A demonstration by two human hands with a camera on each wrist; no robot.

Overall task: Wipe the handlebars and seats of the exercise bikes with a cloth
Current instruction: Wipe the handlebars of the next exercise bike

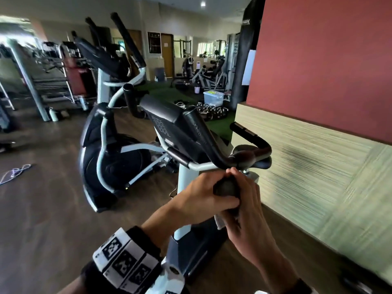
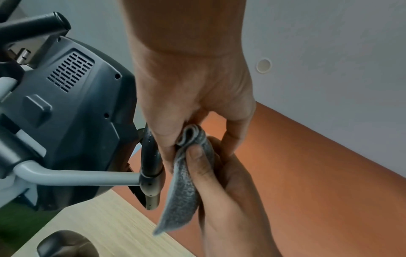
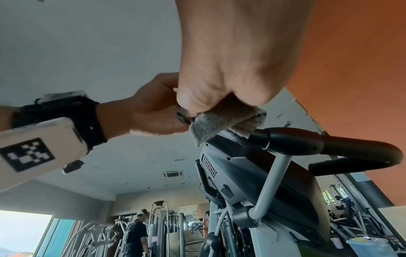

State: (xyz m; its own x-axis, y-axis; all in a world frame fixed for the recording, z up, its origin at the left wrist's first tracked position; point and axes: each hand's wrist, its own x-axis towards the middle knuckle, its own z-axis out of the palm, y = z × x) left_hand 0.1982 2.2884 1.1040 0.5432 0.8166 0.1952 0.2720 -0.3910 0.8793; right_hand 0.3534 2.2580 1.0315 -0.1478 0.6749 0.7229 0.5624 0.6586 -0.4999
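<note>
An exercise bike stands in front of me, with a grey console (image 1: 176, 124) and a black looped handlebar (image 1: 252, 145). Both hands meet at its near grip end (image 1: 227, 187). My left hand (image 1: 201, 196) curls round a fold of the grey cloth (image 2: 186, 182) beside the wet grip (image 2: 151, 156). My right hand (image 1: 250, 211) also grips the cloth (image 3: 226, 120), with its thumb (image 2: 197, 156) pressed on it, and holds it against the handlebar (image 3: 307, 144). A corner of cloth (image 1: 219, 221) hangs below the hands. The black seat (image 1: 264, 164) shows behind the handlebar.
An elliptical trainer (image 1: 110, 145) stands close on the left. A wood-panelled wall (image 1: 318, 166) runs along the right. Kettlebells (image 1: 210, 111) and a plastic box (image 1: 213, 97) lie beyond, with a rope (image 1: 14, 170) on the floor. A person (image 3: 136, 229) stands among far machines.
</note>
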